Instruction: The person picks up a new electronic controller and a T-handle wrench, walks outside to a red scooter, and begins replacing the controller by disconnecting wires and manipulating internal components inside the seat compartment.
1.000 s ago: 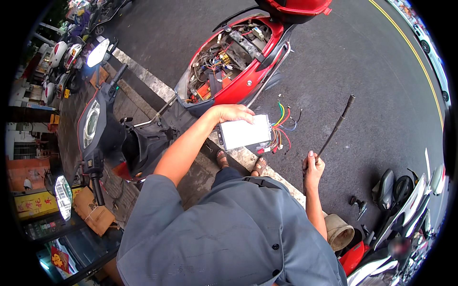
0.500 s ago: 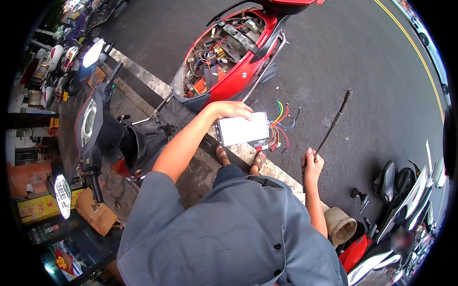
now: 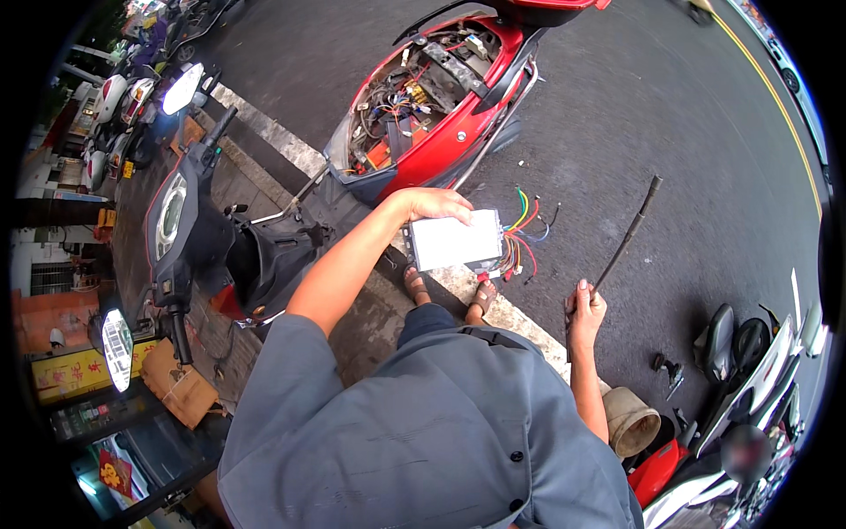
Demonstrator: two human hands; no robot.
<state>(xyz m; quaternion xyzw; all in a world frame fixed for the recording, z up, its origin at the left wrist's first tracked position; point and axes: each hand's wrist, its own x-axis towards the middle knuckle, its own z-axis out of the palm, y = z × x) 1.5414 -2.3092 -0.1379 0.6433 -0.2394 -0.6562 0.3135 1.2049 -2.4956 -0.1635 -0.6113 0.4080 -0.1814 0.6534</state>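
Observation:
My left hand is closed on the top edge of a flat controller box with a white face, its thumb lying on that face. From the box's right side fans out a bunch of coloured wires, yellow, green, red, blue and black, their ends loose. My right hand is a fist around a long, thin dark rod, which slants up to the right over the asphalt with a thicker far end. Beyond the box stands a red scooter; its open body shows tangled wiring and metal parts.
A black scooter with two mirrors stands at my left. A dirty bucket and more parked scooters are at the lower right. A small metal part lies on the road. A pale kerb strip runs by my sandalled feet.
The whole view has shifted slightly, so the scene sits a little to the right. Both hands keep the same grips on the box and the rod. Something small now shows at the top right.

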